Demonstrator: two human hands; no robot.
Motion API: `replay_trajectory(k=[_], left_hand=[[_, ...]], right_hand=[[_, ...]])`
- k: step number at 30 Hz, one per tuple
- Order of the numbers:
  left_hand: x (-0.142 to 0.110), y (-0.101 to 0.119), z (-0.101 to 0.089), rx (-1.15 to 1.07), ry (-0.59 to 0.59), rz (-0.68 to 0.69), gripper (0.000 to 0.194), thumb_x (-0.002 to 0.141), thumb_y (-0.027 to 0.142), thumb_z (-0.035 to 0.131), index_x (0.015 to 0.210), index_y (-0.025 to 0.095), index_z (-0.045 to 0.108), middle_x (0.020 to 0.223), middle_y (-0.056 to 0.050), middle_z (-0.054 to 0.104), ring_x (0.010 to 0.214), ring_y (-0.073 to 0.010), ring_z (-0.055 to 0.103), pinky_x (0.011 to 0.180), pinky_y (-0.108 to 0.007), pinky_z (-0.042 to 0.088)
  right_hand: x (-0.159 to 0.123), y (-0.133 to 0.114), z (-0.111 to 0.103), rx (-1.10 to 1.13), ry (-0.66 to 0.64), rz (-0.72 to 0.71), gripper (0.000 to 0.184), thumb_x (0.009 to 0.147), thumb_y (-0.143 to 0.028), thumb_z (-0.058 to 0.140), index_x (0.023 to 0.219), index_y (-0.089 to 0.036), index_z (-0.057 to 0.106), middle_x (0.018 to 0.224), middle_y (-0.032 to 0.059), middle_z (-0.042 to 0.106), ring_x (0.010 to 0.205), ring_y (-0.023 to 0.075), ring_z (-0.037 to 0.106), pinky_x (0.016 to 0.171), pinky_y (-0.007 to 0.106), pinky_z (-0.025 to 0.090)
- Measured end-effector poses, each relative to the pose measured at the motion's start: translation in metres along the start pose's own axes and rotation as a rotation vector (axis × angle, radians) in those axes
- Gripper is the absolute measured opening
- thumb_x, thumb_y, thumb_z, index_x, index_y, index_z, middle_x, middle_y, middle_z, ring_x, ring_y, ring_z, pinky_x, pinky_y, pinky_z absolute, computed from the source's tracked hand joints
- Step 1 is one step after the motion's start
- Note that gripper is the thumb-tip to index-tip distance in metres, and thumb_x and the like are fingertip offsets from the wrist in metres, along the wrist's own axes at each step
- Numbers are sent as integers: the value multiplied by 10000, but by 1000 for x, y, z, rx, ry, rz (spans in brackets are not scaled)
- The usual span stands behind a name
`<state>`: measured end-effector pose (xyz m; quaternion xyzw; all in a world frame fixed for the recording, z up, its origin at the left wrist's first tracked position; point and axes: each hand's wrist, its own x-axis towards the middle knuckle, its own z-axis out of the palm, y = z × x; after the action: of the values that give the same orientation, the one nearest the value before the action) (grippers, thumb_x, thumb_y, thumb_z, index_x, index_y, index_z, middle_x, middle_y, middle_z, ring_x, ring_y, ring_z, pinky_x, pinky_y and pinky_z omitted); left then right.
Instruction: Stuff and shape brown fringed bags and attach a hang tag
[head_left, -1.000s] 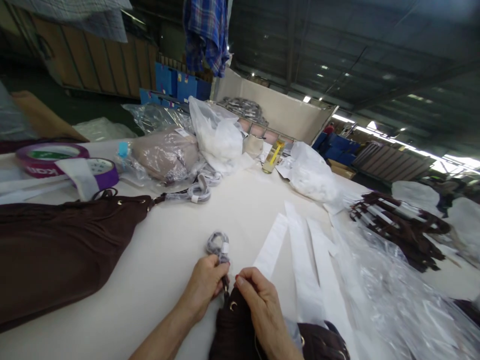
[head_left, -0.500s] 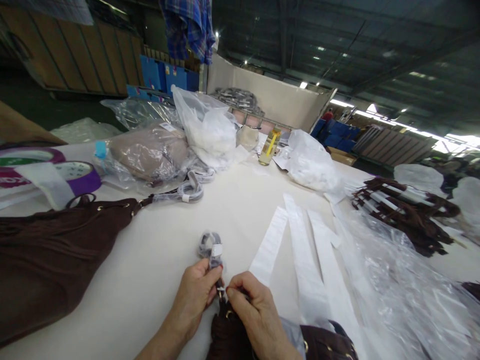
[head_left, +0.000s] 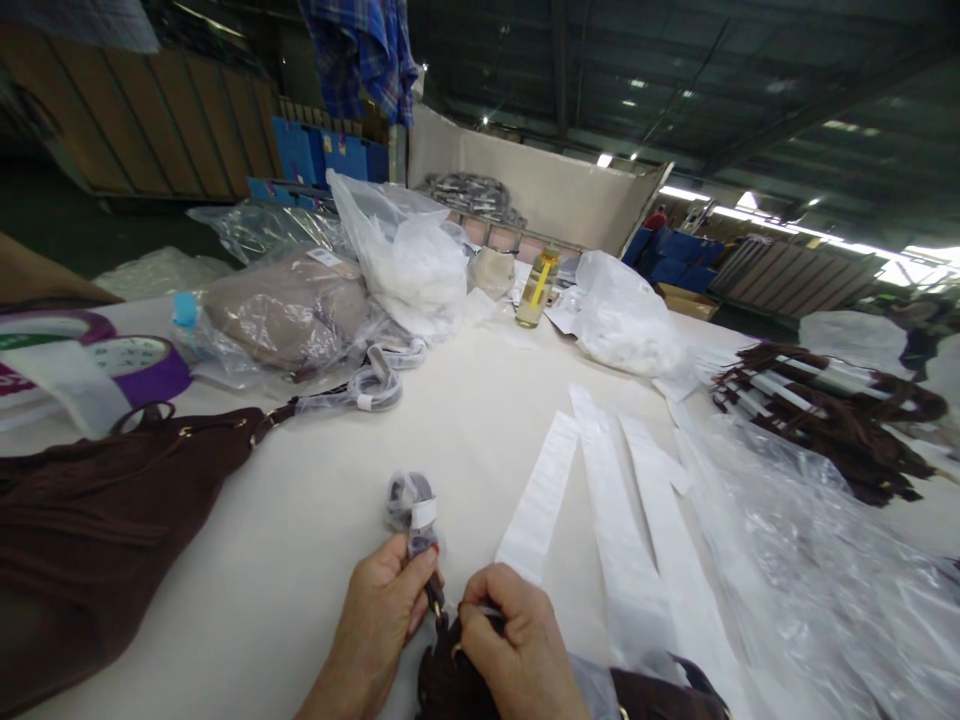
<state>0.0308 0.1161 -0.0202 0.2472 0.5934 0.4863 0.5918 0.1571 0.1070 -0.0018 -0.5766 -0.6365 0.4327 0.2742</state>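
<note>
My left hand pinches the end of a plastic-wrapped strap coil that lies on the white table. My right hand is closed on the top edge of a dark brown suede bag at the bottom of the view, by a small metal ring. The two hands meet at the clasp between strap and bag. Much of this bag is hidden under my hands and cut off by the frame edge.
A second brown bag lies at left with a wrapped strap. Purple tape rolls sit far left. White paper strips, clear plastic sheets, brown straps, bagged goods and a bottle surround.
My hands and the bag have drifted lower and slightly left in view as the camera shifted. The grip on strap and bag stays the same.
</note>
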Motion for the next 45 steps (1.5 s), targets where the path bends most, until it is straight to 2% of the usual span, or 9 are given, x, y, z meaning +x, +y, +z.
replay_trajectory(k=[7,20,25,36,45], left_hand=[[1,3,2,14,-23,-2,430,535,530,600,674,136,501,482,33,497,325,-10,238,329,-147,154],[0,4,1,-4,-41,-10,403,536,507,588,678,139,501,488,38,488,320,-9,233,324,-151,129],[1,1,0,-20,-57,-17,385,542,499,591,668,157,468,473,52,463,326,-15,236,325,-149,140],[0,3,1,-4,-64,4,362,560,493,567,663,163,458,454,71,422,325,-23,231,318,-151,136],[3,-1,-1,66,-63,61,324,610,486,532,651,174,456,426,79,375,331,-43,226,323,-163,153]], right_hand=[[1,3,-3,110,-95,13,121,725,-211,419,642,-174,500,576,-31,459,556,97,428,513,193,307],[5,0,-14,235,-227,81,120,714,-234,473,631,-164,523,583,-35,434,588,96,384,548,201,294],[7,0,-10,183,-204,118,126,723,-218,452,627,-171,519,587,-30,454,595,104,404,545,203,299],[3,-1,-1,-97,-104,27,181,778,-239,420,648,-175,528,660,1,536,653,128,482,615,223,337],[1,2,0,-151,-53,-67,177,792,-226,445,657,-176,548,657,0,546,628,120,490,589,215,353]])
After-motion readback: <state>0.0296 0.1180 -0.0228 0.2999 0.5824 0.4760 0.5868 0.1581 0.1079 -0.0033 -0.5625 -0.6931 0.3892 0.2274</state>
